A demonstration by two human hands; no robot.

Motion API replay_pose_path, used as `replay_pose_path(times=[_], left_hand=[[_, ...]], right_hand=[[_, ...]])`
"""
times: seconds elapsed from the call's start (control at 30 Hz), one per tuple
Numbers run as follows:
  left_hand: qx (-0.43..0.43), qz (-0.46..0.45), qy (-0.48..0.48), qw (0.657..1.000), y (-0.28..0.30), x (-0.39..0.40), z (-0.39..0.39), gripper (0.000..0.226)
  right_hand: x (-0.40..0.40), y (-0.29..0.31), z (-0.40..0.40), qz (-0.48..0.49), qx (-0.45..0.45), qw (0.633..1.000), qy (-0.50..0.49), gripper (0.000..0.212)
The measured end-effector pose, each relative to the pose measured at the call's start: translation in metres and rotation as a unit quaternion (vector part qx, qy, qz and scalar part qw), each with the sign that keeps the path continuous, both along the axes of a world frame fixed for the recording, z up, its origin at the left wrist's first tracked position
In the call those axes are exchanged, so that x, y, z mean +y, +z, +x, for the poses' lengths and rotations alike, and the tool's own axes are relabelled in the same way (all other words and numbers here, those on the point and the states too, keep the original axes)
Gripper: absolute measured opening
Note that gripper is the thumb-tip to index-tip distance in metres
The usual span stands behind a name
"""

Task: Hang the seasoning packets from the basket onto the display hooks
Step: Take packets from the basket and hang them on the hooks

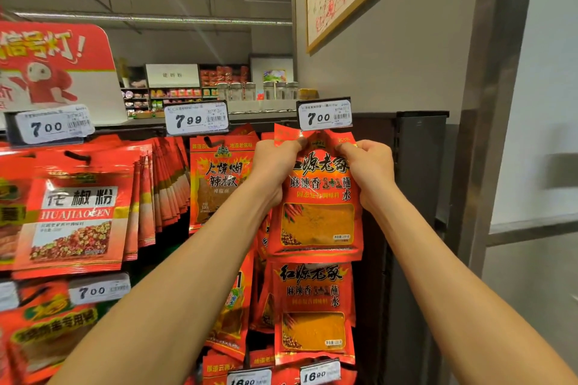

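Shop display rack (419, 166), two hands' grip, left hand (275, 166), right hand (370, 167), closed on one seasoning packet (317, 216)

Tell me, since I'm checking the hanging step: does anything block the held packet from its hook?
The 7.00 price tag sits right in front of the hook's end, above the packet that the left hand and right hand pinch. The hook itself is hidden.

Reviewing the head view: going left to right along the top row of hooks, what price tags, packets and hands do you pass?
7.00 price tag → huajiao powder packet → 7.99 price tag → chili flake packet → left hand → held dipping-spice packet under its 7.00 tag → right hand.
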State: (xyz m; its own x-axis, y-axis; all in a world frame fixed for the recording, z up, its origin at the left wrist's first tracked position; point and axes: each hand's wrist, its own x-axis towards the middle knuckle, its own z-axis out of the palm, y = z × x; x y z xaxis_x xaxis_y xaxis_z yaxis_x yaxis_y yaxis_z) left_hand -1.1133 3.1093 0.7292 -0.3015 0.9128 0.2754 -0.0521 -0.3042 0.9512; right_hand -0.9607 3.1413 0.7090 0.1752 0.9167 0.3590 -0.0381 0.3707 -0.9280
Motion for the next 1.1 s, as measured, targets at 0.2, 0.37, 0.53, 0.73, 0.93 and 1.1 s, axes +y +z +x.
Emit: replay_pose_path(times=[0.2,0.37,0.53,0.73,0.93,1.1], left_hand=[[0.013,-0.019,0.006,1.0,-0.01,0.009,-0.005,0.011],[0.023,-0.03,0.045,0.998,-0.015,0.019,-0.008,0.021],[0.053,-0.019,0.042,0.998,-0.033,0.028,-0.017,0.023],[0.053,-0.044,0.091,0.993,-0.024,0.079,-0.026,0.014],[0.105,-0.115,0.157,0.975,-0.022,0.129,-0.039,0.048],[0.114,-0.132,0.079,0.982,-0.029,0.121,-0.054,0.04]], right_hand=[[0.012,-0.017,0.004,-0.004,0.005,1.0,-0.009,0.024],[0.028,-0.015,-0.007,-0.025,-0.037,0.999,0.001,0.024],[0.042,-0.026,-0.01,-0.032,-0.035,0.997,0.054,0.025],[0.094,-0.006,-0.03,-0.055,-0.058,0.997,-0.003,0.022],[0.152,0.001,-0.056,-0.088,-0.049,0.994,-0.04,0.012],[0.152,-0.008,-0.048,-0.095,-0.047,0.994,-0.022,0.014]])
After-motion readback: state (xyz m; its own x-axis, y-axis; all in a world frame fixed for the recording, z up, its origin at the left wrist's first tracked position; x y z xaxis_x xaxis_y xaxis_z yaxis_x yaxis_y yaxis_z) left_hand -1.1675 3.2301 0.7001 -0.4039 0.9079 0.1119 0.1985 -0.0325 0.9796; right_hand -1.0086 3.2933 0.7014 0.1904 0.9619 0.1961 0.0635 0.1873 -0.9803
